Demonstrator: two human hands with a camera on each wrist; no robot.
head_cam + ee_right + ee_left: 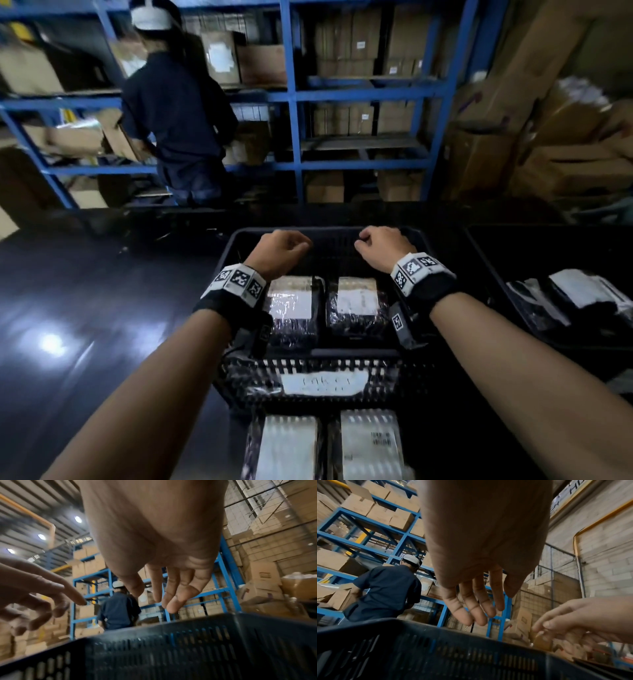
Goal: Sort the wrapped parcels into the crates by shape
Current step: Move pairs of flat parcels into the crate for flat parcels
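Observation:
A black slatted crate (322, 354) with a white label on its near wall stands mid-table. Inside lie two box-shaped parcels in clear wrap, one on the left (293, 305) and one on the right (358, 301). My left hand (279, 251) and right hand (382, 246) hover side by side over the crate's far half, fingers loosely curled, holding nothing. In the left wrist view my left hand (471, 608) hangs relaxed above the crate wall (436, 649). The right wrist view shows my right hand (168, 588) likewise empty. Two more boxy parcels (287, 445) (370, 442) lie in front of the crate.
A second black crate (479, 246) at the right holds softer bag-like parcels (579, 298). Dark glossy tabletop (85, 325) spreads to the left. Behind the table a person (178, 113) stands at blue shelving (294, 96) stacked with cardboard boxes.

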